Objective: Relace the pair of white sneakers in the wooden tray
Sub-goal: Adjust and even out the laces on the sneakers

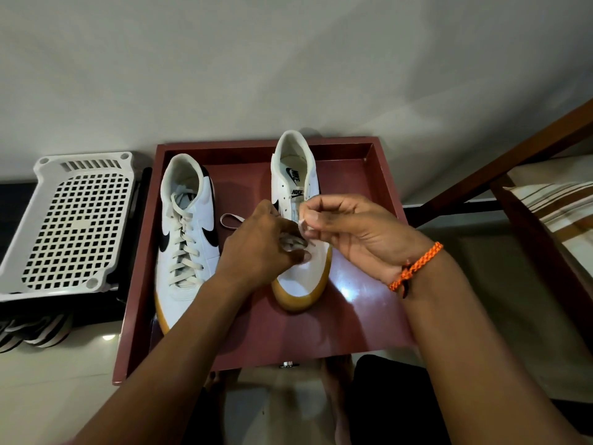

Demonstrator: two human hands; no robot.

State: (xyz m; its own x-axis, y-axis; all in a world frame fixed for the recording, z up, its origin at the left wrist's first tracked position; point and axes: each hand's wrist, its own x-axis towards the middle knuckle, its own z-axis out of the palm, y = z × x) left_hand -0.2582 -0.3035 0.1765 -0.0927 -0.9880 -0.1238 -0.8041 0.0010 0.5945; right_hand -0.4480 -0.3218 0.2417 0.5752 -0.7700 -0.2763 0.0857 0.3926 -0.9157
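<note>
Two sneakers in tray [378, 194], centre frame. Left shoe [184, 232] fully laced. Right shoe [300, 274] mostly unlaced, under both hands. Left hand [260, 248] grip curled round bunched lace [290, 244] over the eyelets; right hand [349, 232] grip pinching the lace end. White basket [73, 220] at left.

One head-worn camera looks forward and steeply down — close over the wooden tray [382, 175] and both forearms.

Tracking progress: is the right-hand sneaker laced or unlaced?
Mostly unlaced: the right sneaker shows bare upper eyelets, with the lace only near its toe.
</note>
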